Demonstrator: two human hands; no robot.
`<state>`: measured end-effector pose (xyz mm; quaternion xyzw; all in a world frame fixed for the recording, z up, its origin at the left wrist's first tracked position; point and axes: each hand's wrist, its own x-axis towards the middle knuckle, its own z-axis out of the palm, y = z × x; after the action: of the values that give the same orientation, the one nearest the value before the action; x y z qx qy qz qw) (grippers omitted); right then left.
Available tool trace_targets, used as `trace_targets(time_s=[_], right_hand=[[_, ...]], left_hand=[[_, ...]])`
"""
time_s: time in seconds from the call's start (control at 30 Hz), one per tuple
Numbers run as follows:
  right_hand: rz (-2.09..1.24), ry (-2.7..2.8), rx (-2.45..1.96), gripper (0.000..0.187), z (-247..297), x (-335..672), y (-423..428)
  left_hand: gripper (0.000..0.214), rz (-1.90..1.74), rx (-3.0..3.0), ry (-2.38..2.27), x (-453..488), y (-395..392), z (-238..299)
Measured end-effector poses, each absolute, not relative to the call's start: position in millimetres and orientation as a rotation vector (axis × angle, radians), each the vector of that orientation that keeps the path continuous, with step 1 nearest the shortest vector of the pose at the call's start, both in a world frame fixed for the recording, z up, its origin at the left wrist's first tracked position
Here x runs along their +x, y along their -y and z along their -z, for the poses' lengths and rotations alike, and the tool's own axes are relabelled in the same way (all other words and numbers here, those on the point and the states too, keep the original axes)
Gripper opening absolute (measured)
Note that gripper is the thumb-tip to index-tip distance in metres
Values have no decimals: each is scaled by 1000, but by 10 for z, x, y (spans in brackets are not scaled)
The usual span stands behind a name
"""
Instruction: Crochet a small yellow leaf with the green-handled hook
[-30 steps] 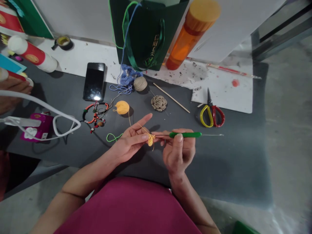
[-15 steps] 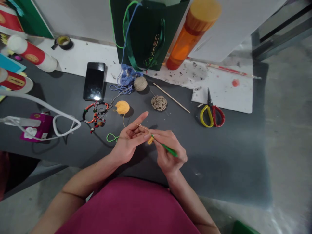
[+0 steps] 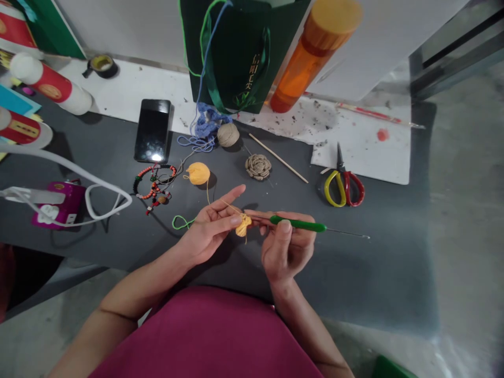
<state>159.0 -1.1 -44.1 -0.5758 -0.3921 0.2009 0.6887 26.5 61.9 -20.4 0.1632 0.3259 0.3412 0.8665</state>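
Observation:
Between thumb and fingers, my left hand (image 3: 210, 231) pinches a small yellow crochet piece (image 3: 243, 226), its index finger stretched out with yarn running over it. That strand leads back to a yellow yarn ball (image 3: 198, 173) on the table. My right hand (image 3: 289, 247) is closed on the green handle of a crochet hook (image 3: 301, 224). One metal end of the hook reaches the yellow piece; the other points out to the right. A brown crocheted rosette (image 3: 258, 167) and a beige yarn ball (image 3: 228, 135) lie beyond my hands.
Scissors (image 3: 342, 181) and a thin wooden stick (image 3: 278, 157) lie to the right. A phone (image 3: 153, 130), beaded bracelets (image 3: 154, 184) and a purple charger block (image 3: 59, 205) with white cable are on the left. A dark green bag (image 3: 240, 58) and an orange bottle (image 3: 311, 58) stand behind.
My right hand has shifted right and turned, so the hook now lies nearly level with its far end showing. More of the yellow piece is visible. My left hand has barely moved.

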Motion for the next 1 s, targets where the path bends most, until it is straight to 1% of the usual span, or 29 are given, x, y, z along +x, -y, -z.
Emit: trace_targets(time_s=[0.23,0.33,0.47,0.5,0.57,0.67,0.73,0.9,1.0], right_hand=[[-793,683,-1160,13,376,1591,-71],[-862,670,-1091,12,397,1566,-71],[-763,817,-1132,7,428,1555,-43],[-721,885,-1127,9,426,1561,-42],[-603,1074,-1088,19,411,1583,-50],[-342,1351,-1066,35,384,1609,-73],[-256,1396,-1089,38,374,1605,-82],[-433,1111,-1144,24,380,1539,-63],[-354,1036,-1249,14,407,1530,-21]], left_hand=[[47,-706,352,-635,273,-616,179],[46,-709,387,-628,281,-598,174],[48,-756,441,-662,291,-568,178],[48,-776,454,-663,294,-565,179],[49,-818,465,-672,299,-566,180],[53,-843,412,-709,301,-582,173],[53,-824,349,-716,298,-596,167],[55,-715,300,-654,286,-611,178],[60,-692,305,-653,272,-610,201]])
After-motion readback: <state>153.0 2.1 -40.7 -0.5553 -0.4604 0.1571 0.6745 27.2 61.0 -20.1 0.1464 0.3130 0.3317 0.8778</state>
